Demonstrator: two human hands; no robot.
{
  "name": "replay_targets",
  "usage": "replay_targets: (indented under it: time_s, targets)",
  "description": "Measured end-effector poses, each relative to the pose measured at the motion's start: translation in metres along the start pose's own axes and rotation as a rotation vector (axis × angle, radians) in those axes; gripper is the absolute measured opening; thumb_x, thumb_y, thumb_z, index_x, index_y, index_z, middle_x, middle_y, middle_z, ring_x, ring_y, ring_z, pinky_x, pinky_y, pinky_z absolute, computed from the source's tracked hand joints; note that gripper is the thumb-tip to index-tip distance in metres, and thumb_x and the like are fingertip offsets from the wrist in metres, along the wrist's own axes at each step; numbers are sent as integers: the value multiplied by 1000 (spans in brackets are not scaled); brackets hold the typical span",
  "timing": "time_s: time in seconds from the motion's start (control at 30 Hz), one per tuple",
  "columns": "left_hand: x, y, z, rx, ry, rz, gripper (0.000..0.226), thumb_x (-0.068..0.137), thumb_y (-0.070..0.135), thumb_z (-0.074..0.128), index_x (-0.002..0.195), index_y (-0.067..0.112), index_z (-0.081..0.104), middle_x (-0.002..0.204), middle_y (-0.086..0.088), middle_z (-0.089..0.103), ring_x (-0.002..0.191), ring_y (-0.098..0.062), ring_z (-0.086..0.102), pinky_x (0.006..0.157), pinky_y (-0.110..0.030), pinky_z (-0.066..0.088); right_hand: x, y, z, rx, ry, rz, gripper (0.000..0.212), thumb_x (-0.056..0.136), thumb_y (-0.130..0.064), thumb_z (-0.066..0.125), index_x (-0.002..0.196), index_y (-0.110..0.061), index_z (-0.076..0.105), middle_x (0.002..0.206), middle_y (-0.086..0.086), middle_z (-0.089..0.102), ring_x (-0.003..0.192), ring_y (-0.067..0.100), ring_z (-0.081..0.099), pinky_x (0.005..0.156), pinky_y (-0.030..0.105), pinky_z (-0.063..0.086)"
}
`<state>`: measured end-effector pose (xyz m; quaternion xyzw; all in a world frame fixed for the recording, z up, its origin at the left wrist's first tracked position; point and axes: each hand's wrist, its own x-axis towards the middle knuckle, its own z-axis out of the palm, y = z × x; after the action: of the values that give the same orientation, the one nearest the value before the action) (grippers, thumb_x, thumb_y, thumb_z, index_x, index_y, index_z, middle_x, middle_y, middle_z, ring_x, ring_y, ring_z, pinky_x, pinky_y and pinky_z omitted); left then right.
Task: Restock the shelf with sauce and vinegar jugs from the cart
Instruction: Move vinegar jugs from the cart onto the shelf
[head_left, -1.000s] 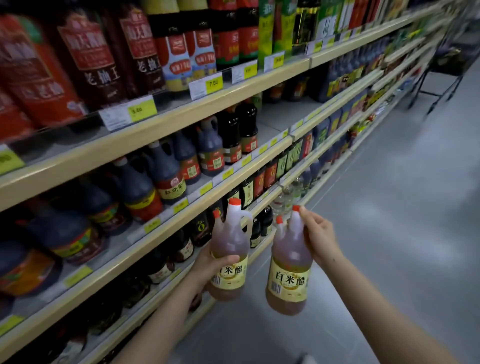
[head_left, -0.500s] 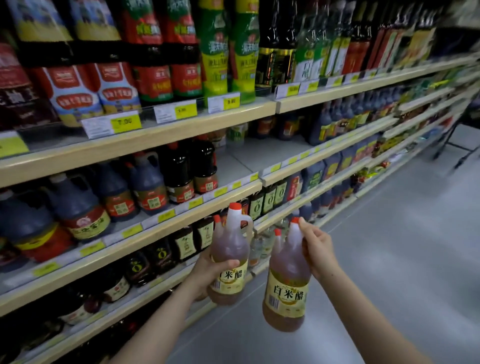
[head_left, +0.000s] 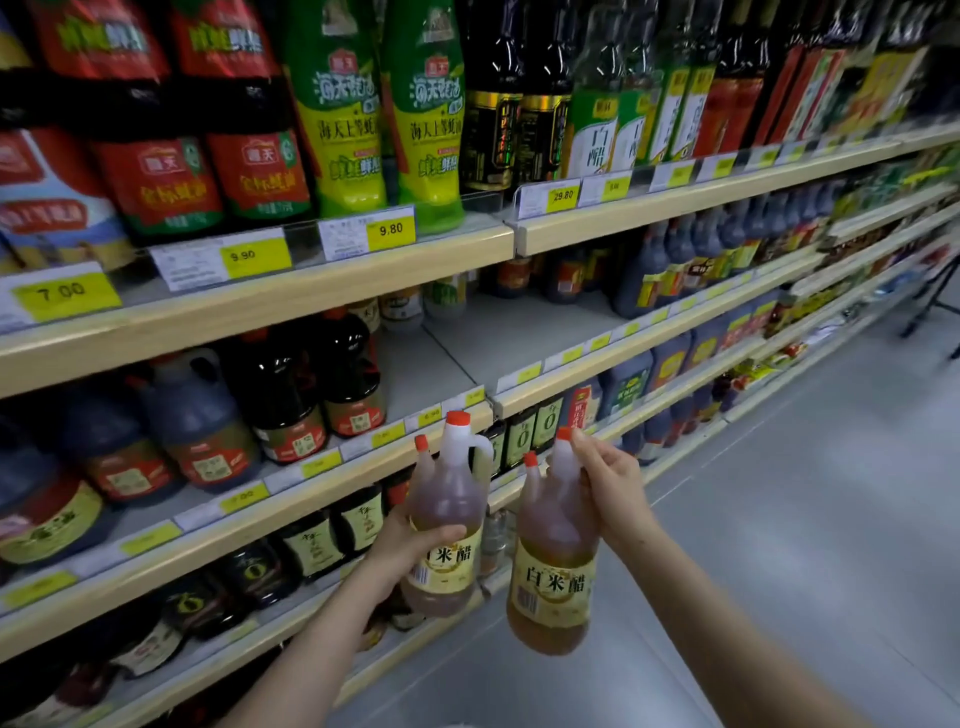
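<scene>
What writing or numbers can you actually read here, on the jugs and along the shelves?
"白米醋": label of the jug in the right hand.
"米醋": label of the jug in the left hand, partly covered by the thumb.
"7.00": yellow price tag.
"9.90": price tag.
"9.80": price tag.
"29.80": price tag.
"海天": green pouch.
Lower-shelf tags: too blurred.

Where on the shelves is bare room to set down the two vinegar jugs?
The middle shelf has a bare grey patch right of the dark red-capped jugs, running on to the blue jugs; only small bottles stand at its back. Elsewhere the shelves are packed. The left hand and right hand each grip a vinegar jug.
</scene>
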<state>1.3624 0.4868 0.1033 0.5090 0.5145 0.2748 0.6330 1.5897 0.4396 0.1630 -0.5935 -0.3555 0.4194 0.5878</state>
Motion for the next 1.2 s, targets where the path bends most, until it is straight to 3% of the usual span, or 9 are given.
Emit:
replay_targets:
  time_s: [0.07,0.17,0.33,0.5,0.6,0.77,0.87,1.03,1.2]
  targets:
    - [17,11,5,-13,-5,14,86,26,51,87,106,33,57,107,1,69,100,-18,64,90,-42,51,18,-7,-2,-23,-6,-2,41,77,-46,59,84,-7,69,74,12,69,78,24,65,71,35,53]
    - [39,33,12,-32,-9,27,75,28,45,81,98,33,57,99,3,69,94,-16,64,82,-36,52,46,-15,-9,-30,-5,-10,42,83,-43,58,94,-4,69,90,25,68,85,27,66,79,42,53]
    - [63,45,22,-62,44,25,78,26,46,85,98,30,61,99,0,71,97,-22,66,90,-44,51,82,-21,-19,-36,-52,-28,38,82,-45,58,82,-8,69,68,8,60,71,23,57,64,32,46]
    - [75,47,46,-61,152,53,69,32,46,80,96,31,61,95,5,71,96,-20,66,83,-37,52,120,-20,-38,-19,-123,-10,26,87,-36,58,95,-14,70,82,5,70,84,22,64,74,33,53]
    - [79,48,71,-109,227,73,71,33,44,81,99,29,61,95,4,72,96,-21,67,81,-35,52,139,-24,-52,-33,-189,-42,27,89,-33,57,97,-11,70,80,6,70,78,18,63,62,23,50]
    - [92,55,104,-110,342,159,89,30,49,86,112,26,58,107,-2,70,101,-22,65,94,-49,49,165,-34,-79,-39,-258,-48,30,88,-35,58,97,-10,70,90,10,71,90,25,65,78,37,54]
    - [97,73,112,-67,405,249,94,36,41,88,120,21,52,113,1,65,106,-17,61,95,-40,48,174,-36,-91,0,-308,-38,26,88,-36,58,87,-12,69,76,5,70,78,22,65,66,32,52]
    - [124,118,89,64,487,434,84,45,25,91,116,28,46,102,20,57,94,1,56,72,-8,43,196,-41,-88,46,-274,-75,23,85,-39,60,76,-20,68,64,-2,66,63,13,61,54,22,48]
    - [153,139,63,142,568,534,85,56,0,87,128,14,43,104,10,53,100,-8,51,75,-9,38,211,-35,-73,115,-230,-112,26,84,-40,61,81,-14,68,74,8,69,73,23,65,62,30,51]
